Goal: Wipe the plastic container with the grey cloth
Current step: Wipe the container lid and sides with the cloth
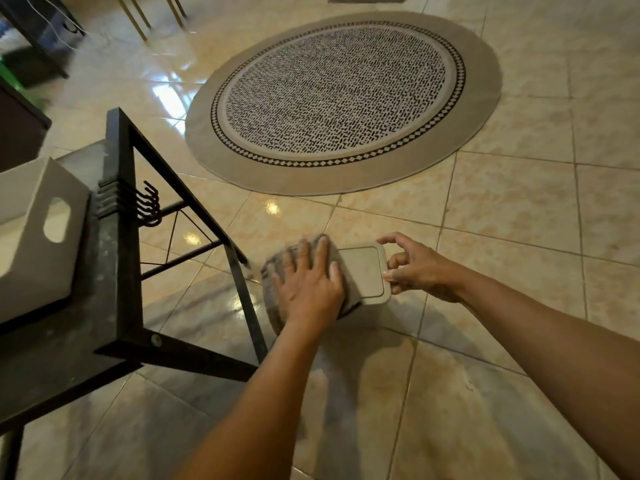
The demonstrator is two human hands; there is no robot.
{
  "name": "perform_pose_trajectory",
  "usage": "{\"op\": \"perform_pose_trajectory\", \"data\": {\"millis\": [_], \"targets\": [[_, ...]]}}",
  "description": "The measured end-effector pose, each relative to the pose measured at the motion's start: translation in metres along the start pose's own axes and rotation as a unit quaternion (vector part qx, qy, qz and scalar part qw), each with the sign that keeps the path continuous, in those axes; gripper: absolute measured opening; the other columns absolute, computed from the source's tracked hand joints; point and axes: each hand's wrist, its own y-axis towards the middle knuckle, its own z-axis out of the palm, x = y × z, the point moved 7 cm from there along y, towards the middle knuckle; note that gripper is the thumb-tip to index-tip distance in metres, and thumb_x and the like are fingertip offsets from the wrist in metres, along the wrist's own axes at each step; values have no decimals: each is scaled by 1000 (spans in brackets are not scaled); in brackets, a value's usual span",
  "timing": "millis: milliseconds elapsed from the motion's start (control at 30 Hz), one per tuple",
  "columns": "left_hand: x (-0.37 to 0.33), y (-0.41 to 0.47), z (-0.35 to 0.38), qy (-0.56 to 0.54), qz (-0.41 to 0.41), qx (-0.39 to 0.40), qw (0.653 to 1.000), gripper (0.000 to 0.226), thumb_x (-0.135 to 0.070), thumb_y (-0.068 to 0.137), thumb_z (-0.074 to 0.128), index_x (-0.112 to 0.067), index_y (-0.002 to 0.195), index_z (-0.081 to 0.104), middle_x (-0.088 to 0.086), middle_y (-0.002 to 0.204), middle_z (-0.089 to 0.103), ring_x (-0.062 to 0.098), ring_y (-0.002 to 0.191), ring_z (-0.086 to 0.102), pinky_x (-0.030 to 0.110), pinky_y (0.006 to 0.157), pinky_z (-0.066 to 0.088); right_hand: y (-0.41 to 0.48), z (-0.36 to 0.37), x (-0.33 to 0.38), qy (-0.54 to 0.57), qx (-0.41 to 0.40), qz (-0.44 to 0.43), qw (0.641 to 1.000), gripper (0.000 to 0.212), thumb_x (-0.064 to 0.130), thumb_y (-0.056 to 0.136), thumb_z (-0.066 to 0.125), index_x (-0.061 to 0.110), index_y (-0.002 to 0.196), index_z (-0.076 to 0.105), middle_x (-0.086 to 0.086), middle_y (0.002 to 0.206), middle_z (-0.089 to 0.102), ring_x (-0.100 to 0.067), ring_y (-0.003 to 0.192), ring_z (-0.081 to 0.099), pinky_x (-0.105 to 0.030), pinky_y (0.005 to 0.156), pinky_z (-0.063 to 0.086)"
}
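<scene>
A beige plastic container (365, 273) with a rounded rectangular lid is held in the air above the tiled floor, lid facing me. My right hand (417, 268) grips its right edge between thumb and fingers. The grey cloth (273, 308) is draped over the container's left half and hangs below it. My left hand (308, 284) lies flat on the cloth, fingers spread, pressing it against the lid. The container's left side is hidden under the cloth and hand.
A black metal-framed table (114, 299) stands at the left, with hooks (149, 206) on its frame and a white box (41, 237) with a handle cut-out on top. A round patterned rug (343, 98) lies on the glossy floor beyond. Furniture legs show at the far left.
</scene>
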Motion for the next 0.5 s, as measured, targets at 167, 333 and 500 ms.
{"op": "perform_pose_trajectory", "data": {"millis": [167,333,500], "targets": [[-27,-44,12,18,24,-11,999,61,-52,98,5,-39,154,-17,-3,162,-24,30,148,-25,59,117,-15,1,1,1,-7,15,1,1000,59,-12,89,58,20,137,45,-13,80,52,-17,63,59,-26,61,56],[-56,-12,16,12,77,-3,997,59,-51,101,9,-40,154,-13,-4,166,-16,28,149,-23,57,118,-14,-2,0,0,0,-8,0,1000,61,-14,89,56,19,138,42,-10,75,52,-16,60,58,-29,62,57],[3,-23,1,-13,-63,-22,998,62,-48,102,14,-36,154,-18,2,165,-18,29,150,-22,58,118,-14,-3,1,0,4,-19,-1,1000,60,-10,90,60,18,139,41,-12,79,55,-18,65,62,-29,65,57]]}}
